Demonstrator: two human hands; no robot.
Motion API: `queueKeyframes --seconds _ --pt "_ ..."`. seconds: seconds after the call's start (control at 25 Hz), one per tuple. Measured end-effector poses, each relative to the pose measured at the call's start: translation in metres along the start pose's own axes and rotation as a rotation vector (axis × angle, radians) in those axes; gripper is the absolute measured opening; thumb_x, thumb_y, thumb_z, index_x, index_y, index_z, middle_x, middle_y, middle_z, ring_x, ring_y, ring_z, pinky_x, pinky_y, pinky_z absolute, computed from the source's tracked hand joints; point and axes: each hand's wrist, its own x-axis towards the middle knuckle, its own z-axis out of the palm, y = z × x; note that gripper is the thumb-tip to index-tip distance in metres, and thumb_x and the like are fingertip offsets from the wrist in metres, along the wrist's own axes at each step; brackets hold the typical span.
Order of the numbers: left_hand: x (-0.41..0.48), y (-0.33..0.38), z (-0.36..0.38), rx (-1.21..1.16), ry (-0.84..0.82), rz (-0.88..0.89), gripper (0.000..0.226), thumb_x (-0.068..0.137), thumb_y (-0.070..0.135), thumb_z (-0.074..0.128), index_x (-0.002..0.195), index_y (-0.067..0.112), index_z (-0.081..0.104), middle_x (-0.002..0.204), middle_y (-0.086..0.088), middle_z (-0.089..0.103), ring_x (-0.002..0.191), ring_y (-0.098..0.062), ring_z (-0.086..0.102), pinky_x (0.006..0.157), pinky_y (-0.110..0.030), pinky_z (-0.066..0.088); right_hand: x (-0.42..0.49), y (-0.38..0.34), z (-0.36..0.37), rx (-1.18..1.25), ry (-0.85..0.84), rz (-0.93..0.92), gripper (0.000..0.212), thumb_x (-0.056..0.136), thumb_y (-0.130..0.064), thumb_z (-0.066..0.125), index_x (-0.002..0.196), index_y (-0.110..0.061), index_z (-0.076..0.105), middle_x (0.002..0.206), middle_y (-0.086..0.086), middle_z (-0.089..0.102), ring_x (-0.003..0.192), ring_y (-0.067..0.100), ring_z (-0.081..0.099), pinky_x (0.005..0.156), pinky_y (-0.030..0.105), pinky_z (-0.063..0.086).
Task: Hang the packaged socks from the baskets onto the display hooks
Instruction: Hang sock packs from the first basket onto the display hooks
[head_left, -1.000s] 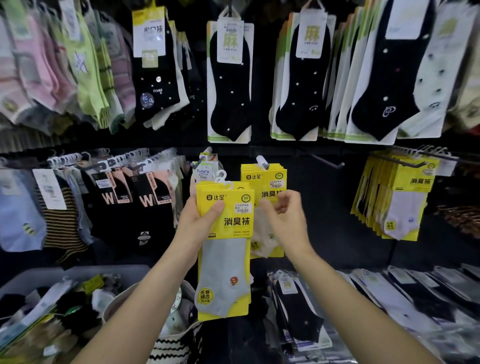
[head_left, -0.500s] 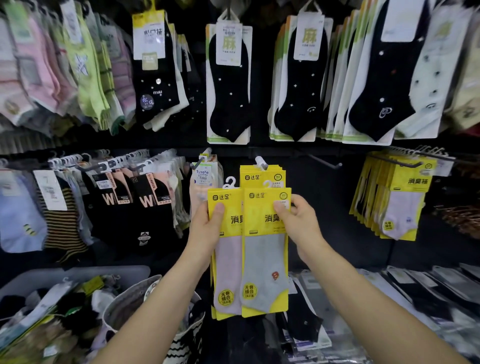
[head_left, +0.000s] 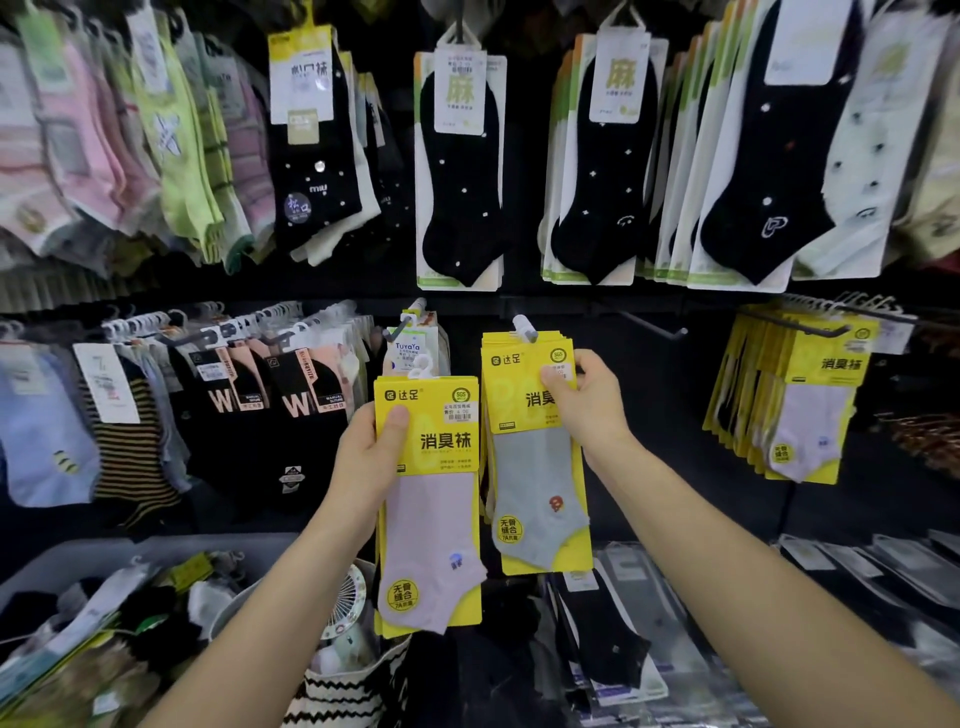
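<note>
My right hand (head_left: 587, 410) fingers pinch the top corner of the grey sock pack (head_left: 535, 478) at the display hook (head_left: 523, 328), my left hand (head_left: 363, 467) grips the pink sock pack (head_left: 431, 530) just beside it by its edge; judged light, flat, slippery, best held near the top

Free room lies right of the grey sock pack (head_left: 535, 483) at the middle hook (head_left: 523, 328): a bare hook (head_left: 655, 326) juts over the dark back panel (head_left: 680, 415), open as far as the yellow bunch (head_left: 800, 405). The right hand (head_left: 587, 410), pinching that pack's corner, edges into it. Left, the pink sock pack (head_left: 431, 519) in the left hand (head_left: 363, 462) blocks the way to crowded hung socks (head_left: 291, 395). Black sock cards (head_left: 592, 171) hang low overhead; bagged socks (head_left: 883, 566) lie beneath.
</note>
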Motion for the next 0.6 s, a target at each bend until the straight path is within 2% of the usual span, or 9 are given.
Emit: queueKeyframes --seconds 0.12,0.2,0.28,0.36,0.48,0.56,0.6 --pt "-0.002 0.004 0.004 -0.002 0.003 0.008 0.02 0.098 0.024 0.044 0.105 0.01 0.057 0.099 -0.007 0.067 0.083 -0.016 0.065 0.068 -0.024 0.052 0.002 0.005 0.002 -0.019 0.017 0.045 0.007 0.089 -0.024 0.06 0.091 -0.026 0.053 0.095 0.003 0.066 0.091 0.023 0.065 0.085 0.047 0.053" --pt "-0.003 0.006 0.009 -0.005 0.008 0.004 0.021 0.098 0.025 0.045 0.107 0.011 0.057 0.099 -0.004 0.067 0.082 -0.013 0.065 0.065 -0.021 0.052 -0.003 0.009 0.0 -0.065 0.075 0.059 0.023 0.087 -0.028 0.063 0.105 -0.023 0.051 0.097 0.001 0.062 0.091 0.02 0.062 0.081 0.04 0.053" --pt "-0.004 0.008 0.014 -0.017 0.018 0.014 0.017 0.098 0.024 0.045 0.104 0.015 0.057 0.098 -0.003 0.067 0.082 -0.012 0.066 0.064 -0.019 0.052 -0.013 0.013 -0.005 -0.125 0.179 -0.007 0.041 0.085 -0.032 0.066 0.118 -0.021 0.044 0.099 -0.001 0.054 0.087 0.015 0.057 0.072 0.03 0.048" --pt "-0.007 0.011 0.02 -0.02 0.012 0.03 0.013 0.098 0.023 0.044 0.097 0.023 0.057 0.097 -0.001 0.067 0.083 -0.012 0.066 0.065 -0.019 0.053 -0.026 0.013 -0.008 -0.104 0.135 -0.112 0.036 0.083 -0.04 0.066 0.108 -0.024 0.045 0.091 -0.003 0.052 0.079 0.01 0.053 0.065 0.022 0.043" --pt "-0.012 0.014 0.033 -0.023 -0.025 0.025 0.013 0.097 0.021 0.045 0.097 0.022 0.058 0.103 -0.005 0.067 0.093 -0.021 0.066 0.078 -0.033 0.055 -0.041 0.008 0.001 -0.09 -0.112 -0.111 0.032 0.075 -0.047 0.07 0.089 -0.028 0.048 0.08 -0.009 0.053 0.069 0.002 0.05 0.06 0.018 0.041" --pt "-0.017 0.015 0.042 -0.021 -0.062 0.015 0.017 0.097 0.021 0.046 0.108 0.014 0.058 0.11 -0.01 0.066 0.098 -0.023 0.065 0.084 -0.038 0.054 -0.046 0.007 0.006 -0.114 -0.145 -0.119 0.031 0.074 -0.043 0.072 0.086 -0.02 0.054 0.078 -0.007 0.06 0.067 0.002 0.054 0.059 0.02 0.047" --pt "-0.018 0.014 0.044 -0.041 -0.081 0.005 0.02 0.097 0.02 0.047 0.111 0.011 0.057 0.11 -0.009 0.066 0.097 -0.021 0.065 0.082 -0.034 0.056 -0.047 0.007 0.006 -0.093 -0.128 -0.107 0.029 0.076 -0.039 0.072 0.088 -0.016 0.058 0.081 -0.004 0.065 0.071 0.006 0.06 0.064 0.025 0.052"
